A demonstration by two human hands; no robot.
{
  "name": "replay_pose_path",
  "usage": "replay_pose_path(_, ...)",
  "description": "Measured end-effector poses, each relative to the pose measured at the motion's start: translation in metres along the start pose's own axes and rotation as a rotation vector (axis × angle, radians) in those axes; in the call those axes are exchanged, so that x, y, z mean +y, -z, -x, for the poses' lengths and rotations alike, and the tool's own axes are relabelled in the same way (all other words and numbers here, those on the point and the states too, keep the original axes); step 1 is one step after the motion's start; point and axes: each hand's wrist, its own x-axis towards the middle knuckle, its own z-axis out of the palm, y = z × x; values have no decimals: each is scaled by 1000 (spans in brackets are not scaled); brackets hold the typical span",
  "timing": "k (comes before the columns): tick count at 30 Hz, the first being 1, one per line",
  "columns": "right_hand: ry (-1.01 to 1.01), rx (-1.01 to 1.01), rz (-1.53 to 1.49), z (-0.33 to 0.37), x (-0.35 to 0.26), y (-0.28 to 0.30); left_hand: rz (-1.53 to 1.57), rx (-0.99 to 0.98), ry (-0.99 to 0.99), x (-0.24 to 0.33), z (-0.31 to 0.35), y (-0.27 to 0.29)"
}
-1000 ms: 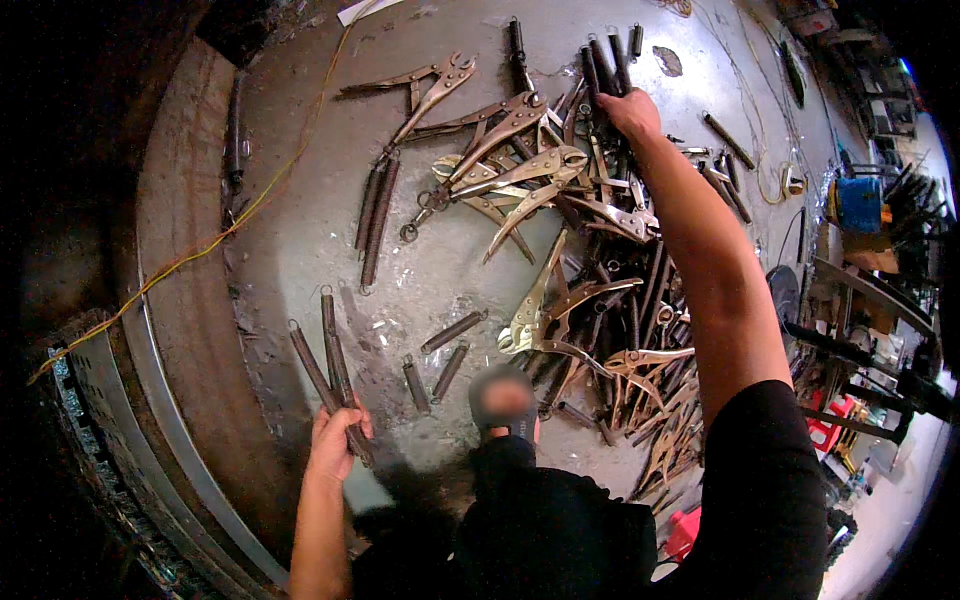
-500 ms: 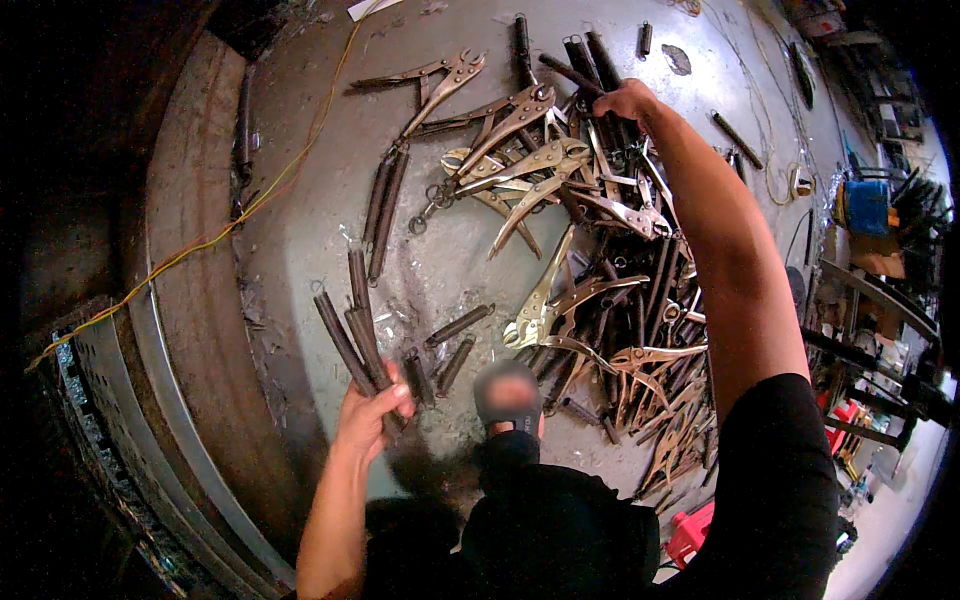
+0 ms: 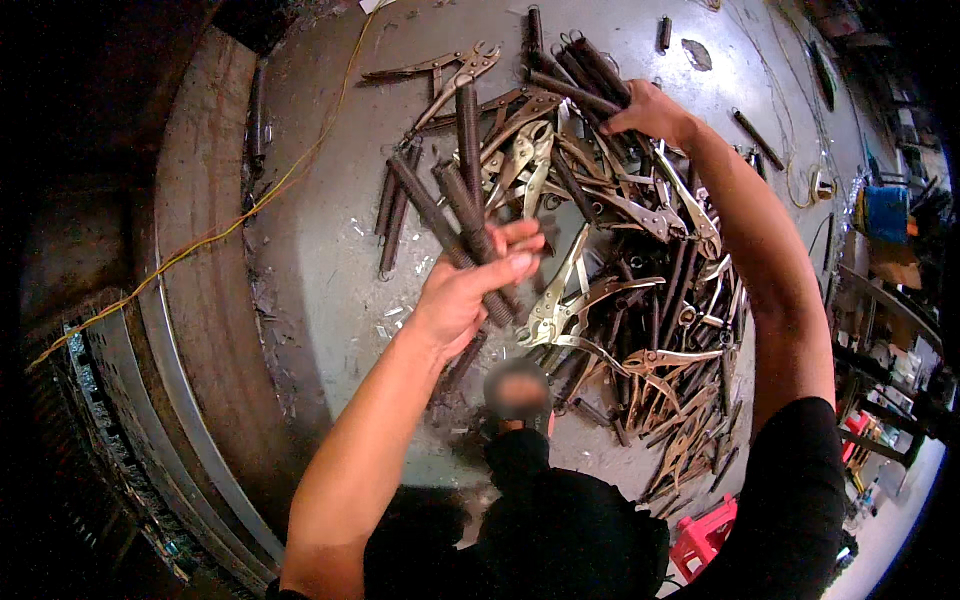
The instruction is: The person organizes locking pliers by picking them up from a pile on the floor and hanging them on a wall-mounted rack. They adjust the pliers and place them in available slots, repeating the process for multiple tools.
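My left hand [image 3: 462, 290] is closed around a bundle of dark coil springs [image 3: 425, 208], raised over the floor left of the heap and pointing up and away. The thumb lies across the springs and the fingertips show beyond them. At the far side of the heap, my right hand [image 3: 650, 112] grips several more coil springs [image 3: 598, 72], their looped ends toward the far left. Between and below the hands lies a heap of locking pliers [image 3: 572, 300], some bright, some rusty brown, mixed with springs. The right palm is hidden from view.
Loose springs lie about the grey floor, one spring [image 3: 758, 138] at the right. A yellow cable [image 3: 285, 185] runs along the left by a wooden board [image 3: 190, 190]. My foot [image 3: 518, 390] stands at the heap's near edge; a red plastic stool [image 3: 705, 535] is near right.
My left hand has moved up and to the right with its springs, nearer the heap. My right hand stays at the far side, its springs tilted further left.
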Motion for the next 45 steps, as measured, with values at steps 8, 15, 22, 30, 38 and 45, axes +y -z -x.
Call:
replay_pose_path(8,175,-248,-262,44,-32,-11,220,285,-173,-36,-105,-40)
replay_pose_path(15,248,-270,-168,77,-44,-54,254,261,-315,-44,-106,-51)
replay_pose_path(22,223,-347,-633,115,-51,-73,124,142,-316,-37,-88,-17)
replay_pose_path(30,15,68,-925,115,-14,-71,240,402,-302,-57,-60,-5)
replay_pose_path(38,-111,336,-647,101,13,-84,344,388,-209,-74,-25,-2)
replay_pose_path(45,-22,53,-25,119,-60,-93,172,411,-399,-58,1,8)
